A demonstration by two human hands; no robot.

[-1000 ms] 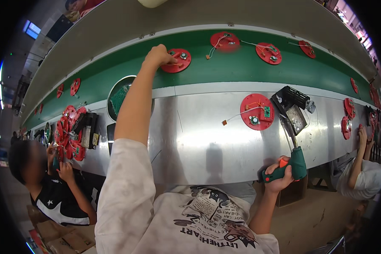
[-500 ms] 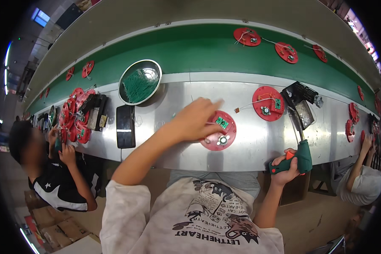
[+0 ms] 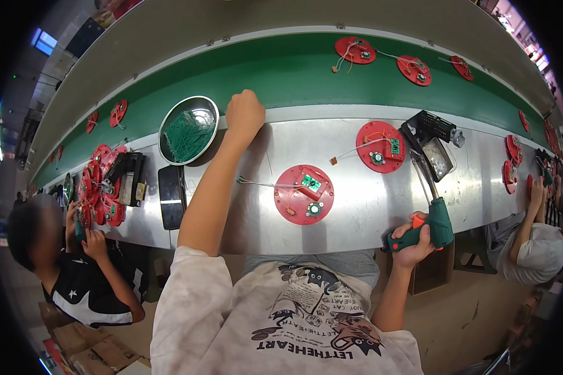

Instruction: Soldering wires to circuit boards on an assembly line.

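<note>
My left hand (image 3: 245, 115) is closed at the edge of the green belt, right of a metal bowl (image 3: 163, 145) of thin green wires (image 3: 187, 136). Its fingers curl out of sight, so whatever they hold cannot be made out. A green soldering gun (image 3: 441, 224) with an orange trigger is gripped in my right hand (image 3: 414, 244) by the table's near edge, its long tip pointing away from me. Between my hands lies a red disc (image 3: 289, 211) with a green circuit board, a small round part and white leads stretching left. Another such disc (image 3: 370, 132) lies farther right.
A black soldering stand (image 3: 428, 134) with a tray stands beyond the gun. Left are a dark phone (image 3: 171, 199), another black stand (image 3: 131, 175) and piled red discs (image 3: 97, 181). More discs (image 3: 355, 50) lie on the green belt (image 3: 281, 69). Co-workers sit on both sides.
My left hand has left the near red disc and moved away from me and left, toward the bowl, with its fingers closed. My right hand still holds the soldering gun.
</note>
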